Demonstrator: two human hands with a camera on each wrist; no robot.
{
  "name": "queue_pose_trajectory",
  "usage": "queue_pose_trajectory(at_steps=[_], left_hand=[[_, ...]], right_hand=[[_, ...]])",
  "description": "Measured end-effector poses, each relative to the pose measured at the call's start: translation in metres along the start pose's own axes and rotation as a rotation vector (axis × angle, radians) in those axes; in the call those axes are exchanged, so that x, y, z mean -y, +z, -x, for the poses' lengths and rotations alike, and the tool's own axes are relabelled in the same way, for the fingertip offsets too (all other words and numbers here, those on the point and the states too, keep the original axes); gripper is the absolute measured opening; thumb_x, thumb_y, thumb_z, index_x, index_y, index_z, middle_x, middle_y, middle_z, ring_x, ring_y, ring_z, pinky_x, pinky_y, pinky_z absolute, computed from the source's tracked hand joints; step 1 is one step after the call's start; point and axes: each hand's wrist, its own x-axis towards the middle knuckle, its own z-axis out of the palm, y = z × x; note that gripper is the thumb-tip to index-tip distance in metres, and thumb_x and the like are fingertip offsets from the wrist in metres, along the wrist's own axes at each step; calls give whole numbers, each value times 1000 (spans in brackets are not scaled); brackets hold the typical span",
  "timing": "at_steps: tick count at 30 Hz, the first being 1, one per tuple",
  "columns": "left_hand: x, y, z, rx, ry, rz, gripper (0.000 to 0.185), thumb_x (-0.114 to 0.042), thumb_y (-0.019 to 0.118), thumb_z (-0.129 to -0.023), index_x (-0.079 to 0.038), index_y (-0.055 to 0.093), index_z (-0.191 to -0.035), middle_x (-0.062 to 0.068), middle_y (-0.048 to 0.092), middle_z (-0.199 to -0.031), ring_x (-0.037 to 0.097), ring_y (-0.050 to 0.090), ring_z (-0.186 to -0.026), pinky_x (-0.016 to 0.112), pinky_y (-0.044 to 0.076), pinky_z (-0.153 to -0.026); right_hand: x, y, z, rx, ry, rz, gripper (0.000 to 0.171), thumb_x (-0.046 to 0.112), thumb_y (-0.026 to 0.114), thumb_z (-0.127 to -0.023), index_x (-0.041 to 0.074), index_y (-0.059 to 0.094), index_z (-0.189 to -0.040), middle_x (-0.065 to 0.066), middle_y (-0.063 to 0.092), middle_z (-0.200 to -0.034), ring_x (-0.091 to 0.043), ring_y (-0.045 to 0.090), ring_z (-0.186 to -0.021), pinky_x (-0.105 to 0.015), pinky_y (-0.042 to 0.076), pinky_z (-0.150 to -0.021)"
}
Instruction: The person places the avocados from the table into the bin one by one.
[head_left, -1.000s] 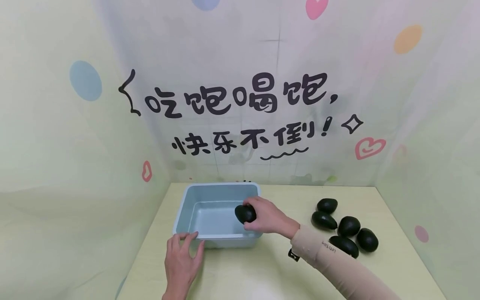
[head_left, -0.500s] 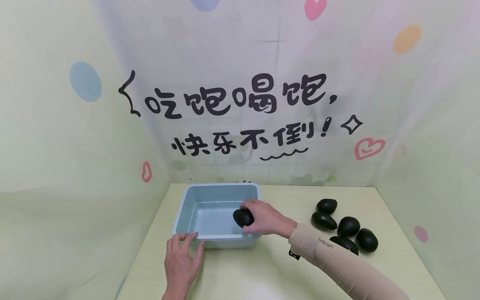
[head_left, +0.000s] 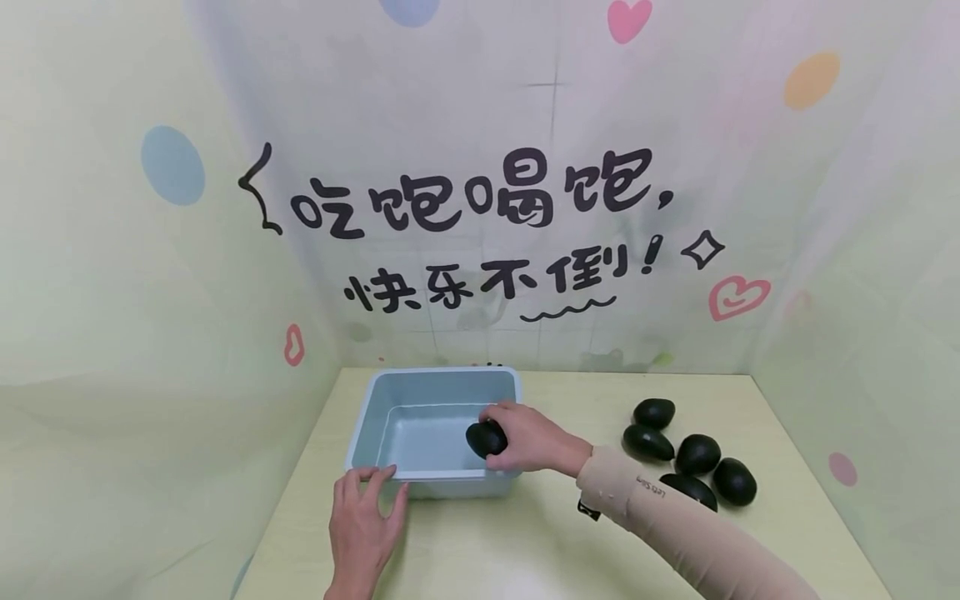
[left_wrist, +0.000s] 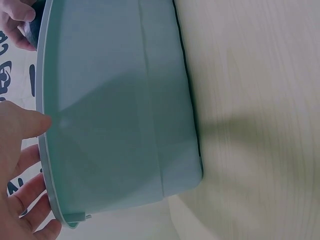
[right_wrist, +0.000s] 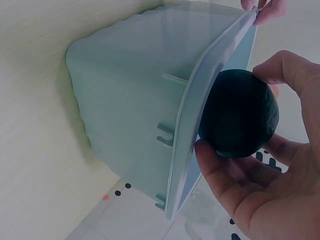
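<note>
Person at a pale wood-look surface (head_left: pixel 480 554), both hands busy. Right hand (head_left: pixel 531 437) grasping one dark avocado (head_left: pixel 484 437) – fingers and thumb around it, the end facing left sticking out. The avocado is over the opening of a light blue plastic tub (head_left: pixel 457 485), close to its right wall and level with the rim from the right wrist view. Can't tell whether it touches the rim.

Left hand (head_left: pixel 363 525) on the tub's near rim, towards the left corner: thumb on the outer side, fingers over the edge, so gripping the rim. Tub sits upright on the left half of the surface, towards the far edge.

Five more avocados (head_left: pixel 698 454) lie on the right side, bunched – two at the far left of the group, three nearer, the nearest partly hidden by the beige sleeve (head_left: pixel 682 529) of the right arm. Small black thing (head_left: pixel 589 510) under the cuff, too little showing to name. Pale backdrop (head_left: pixel 457 92) behind, black Chinese lettering (head_left: pixel 528 187), coloured dots and hearts.
</note>
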Motion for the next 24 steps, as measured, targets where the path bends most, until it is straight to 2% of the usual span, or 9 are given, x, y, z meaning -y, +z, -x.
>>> queue_pose_trajectory(at_steps=[6, 13, 24], left_hand=[[0, 1, 0, 6, -8, 4, 33, -21, 91, -79, -9, 79, -106, 14, 62, -106, 38, 60, -103, 51, 55, -71], [1, 2, 1, 5, -11, 4, 33, -21, 91, -78, -9, 79, -107, 13, 62, -106, 38, 59, -104, 51, 55, -72], [1, 2, 1, 7, -18, 12, 32, -20, 90, -79, -9, 79, -108, 14, 63, -107, 39, 59, -106, 52, 55, -75]], right_hand=[[1, 0, 0, 0, 2, 3, 52, 28, 78, -86, 10, 66, -133, -5, 67, -123, -16, 60, -95, -29, 53, -81], [-1, 2, 1, 10, 27, 10, 47, 28, 73, -89, 10, 67, -133, -8, 68, -133, -21, 66, -112, -40, 56, -96], [-7, -2, -3, -3, 33, -19, 45, 28, 74, -92, 8, 68, -132, -10, 69, -137, -29, 66, -123, -47, 55, -107]])
